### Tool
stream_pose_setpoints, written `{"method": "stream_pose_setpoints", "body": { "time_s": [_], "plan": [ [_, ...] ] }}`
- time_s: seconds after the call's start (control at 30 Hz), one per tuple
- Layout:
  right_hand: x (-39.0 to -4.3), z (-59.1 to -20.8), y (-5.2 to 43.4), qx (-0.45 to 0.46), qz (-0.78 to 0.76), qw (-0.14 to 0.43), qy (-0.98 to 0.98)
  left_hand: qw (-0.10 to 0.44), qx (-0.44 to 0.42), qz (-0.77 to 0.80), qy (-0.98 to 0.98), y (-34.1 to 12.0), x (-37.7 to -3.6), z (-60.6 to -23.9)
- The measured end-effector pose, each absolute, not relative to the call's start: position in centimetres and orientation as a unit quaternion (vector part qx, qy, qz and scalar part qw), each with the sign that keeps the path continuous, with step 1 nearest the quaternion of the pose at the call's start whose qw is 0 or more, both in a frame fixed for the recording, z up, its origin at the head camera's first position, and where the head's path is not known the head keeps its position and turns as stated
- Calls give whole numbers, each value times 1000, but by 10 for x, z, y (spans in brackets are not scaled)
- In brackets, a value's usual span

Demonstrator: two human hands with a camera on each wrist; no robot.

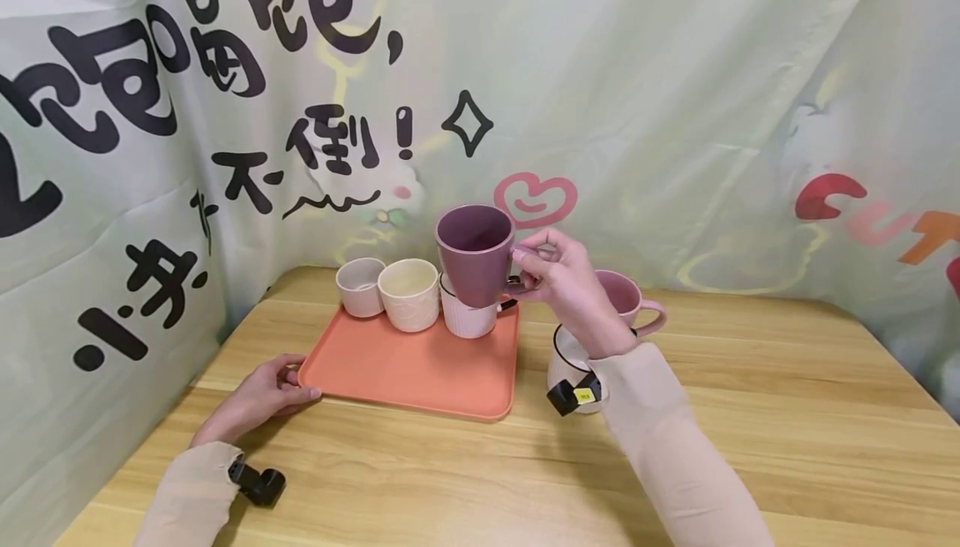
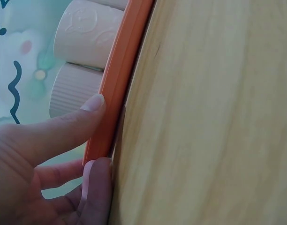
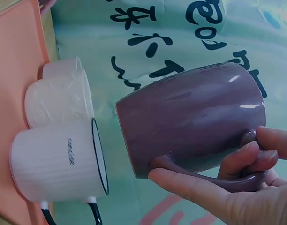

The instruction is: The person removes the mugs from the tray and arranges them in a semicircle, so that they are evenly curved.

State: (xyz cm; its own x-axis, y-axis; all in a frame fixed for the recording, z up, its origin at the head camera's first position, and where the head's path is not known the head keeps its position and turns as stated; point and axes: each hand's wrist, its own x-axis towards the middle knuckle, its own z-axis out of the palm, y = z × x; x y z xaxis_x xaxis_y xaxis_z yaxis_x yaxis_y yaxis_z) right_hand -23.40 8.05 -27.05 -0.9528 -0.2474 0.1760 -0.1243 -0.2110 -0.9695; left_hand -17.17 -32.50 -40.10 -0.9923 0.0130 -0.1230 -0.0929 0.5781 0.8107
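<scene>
Purple mug (image 1: 475, 253): we see it held in the air by its handle, upright, mouth up, hanging over the far right corner of the tray (image 1: 420, 372), just above the white mug (image 1: 467, 315).
Grip on mug: our right hand (image 1: 566, 280) curls its fingers (image 3: 249, 157) round the handle; the mug body lies to the left of the hand.
Long axis: vertical in the head view (the wrist view shows it sideways only because that camera is turned).
Gap below: mug base and white mug rim look near; we cannot tell whether they touch.
Left hand (image 1: 264, 393): pinches the tray's near left rim (image 2: 116, 93), thumb on top and a finger beneath.
Nearer hand: the right, since it already holds the mug; the left is well apart, across the tray.
Cups on tray: three along the far edge, namely a small pink cup (image 1: 361, 286), a cream cup (image 1: 408, 294) and the white mug.
Off tray: a pink mug (image 1: 630, 297) and a white vessel (image 1: 566, 363), both right of the tray on the table (image 1: 750, 414), partly hidden by the right arm.
Count: one tray, five cups besides the vessel.
</scene>
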Motion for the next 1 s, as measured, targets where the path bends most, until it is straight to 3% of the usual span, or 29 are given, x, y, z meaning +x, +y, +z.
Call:
{"method": "stream_pose_setpoints", "body": {
  "time_s": [1.0],
  "plan": [
    [-232, -266, 135, -142, -786, -9, 602, 57, -30, 455, 888, -325, -173, -402]
  ]
}}
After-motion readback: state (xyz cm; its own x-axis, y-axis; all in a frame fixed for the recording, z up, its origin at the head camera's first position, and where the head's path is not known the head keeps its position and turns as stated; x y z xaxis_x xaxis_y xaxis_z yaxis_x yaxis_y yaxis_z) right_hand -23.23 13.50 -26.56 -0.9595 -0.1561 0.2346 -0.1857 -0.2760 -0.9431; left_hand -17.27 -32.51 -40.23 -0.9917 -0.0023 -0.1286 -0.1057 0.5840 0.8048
